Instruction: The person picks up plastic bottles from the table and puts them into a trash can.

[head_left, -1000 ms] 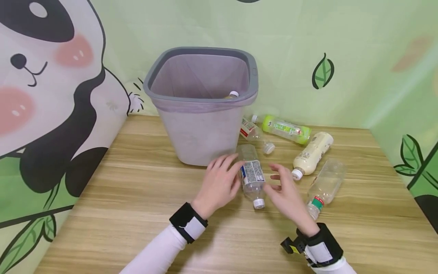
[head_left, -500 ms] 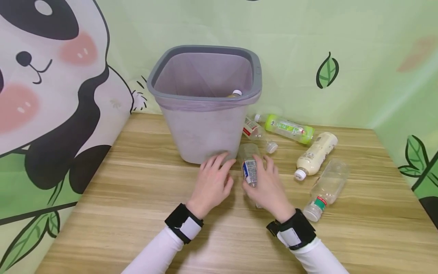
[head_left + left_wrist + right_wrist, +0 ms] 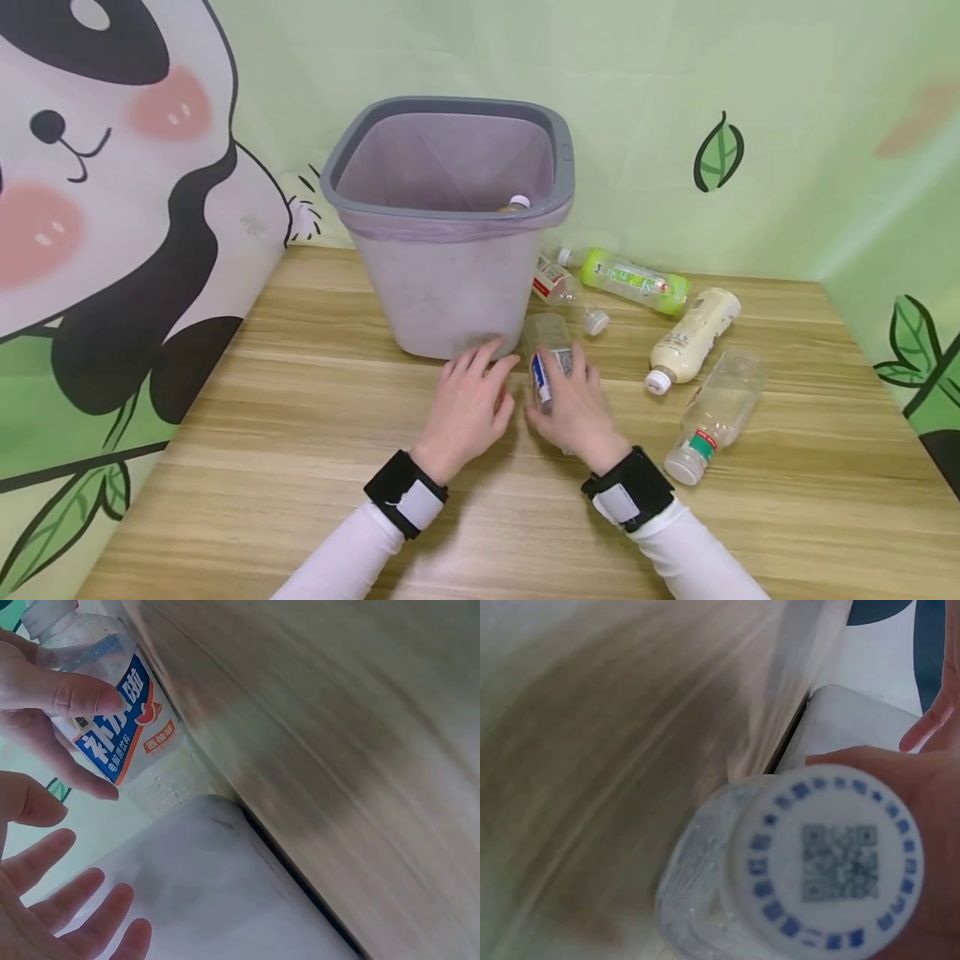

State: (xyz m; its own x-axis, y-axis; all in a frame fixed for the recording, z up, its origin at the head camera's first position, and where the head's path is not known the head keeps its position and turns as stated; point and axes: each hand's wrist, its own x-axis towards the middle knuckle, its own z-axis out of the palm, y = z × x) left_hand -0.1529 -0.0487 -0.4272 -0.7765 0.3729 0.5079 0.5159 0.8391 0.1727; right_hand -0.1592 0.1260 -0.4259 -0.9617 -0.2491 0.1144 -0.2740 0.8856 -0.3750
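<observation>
My right hand [image 3: 576, 410] grips a clear plastic bottle [image 3: 548, 332] lying on the wooden table, thumb on one side and fingers over the other. In the left wrist view its label [image 3: 124, 727] is blue, white and orange, and a white cap [image 3: 825, 859] with a printed code fills much of the right wrist view. My left hand [image 3: 463, 410] holds nothing; its fingers are spread and lightly bent, at the foot of the grey bin [image 3: 450, 292], left of the bottle.
The lined bin has a white-capped bottle [image 3: 516, 203] inside. Right of it lie a red-labelled clear bottle [image 3: 564, 292], a green-wrapped bottle [image 3: 633, 282], a cream bottle [image 3: 693, 335] and a clear bottle with a green band [image 3: 723, 400]. A printed cloth wall [image 3: 637, 125] stands behind.
My right hand has moved left from beside the bottle onto it and now grips it. My left hand has drawn slightly away from the bottle. The other bottles and bin stay put.
</observation>
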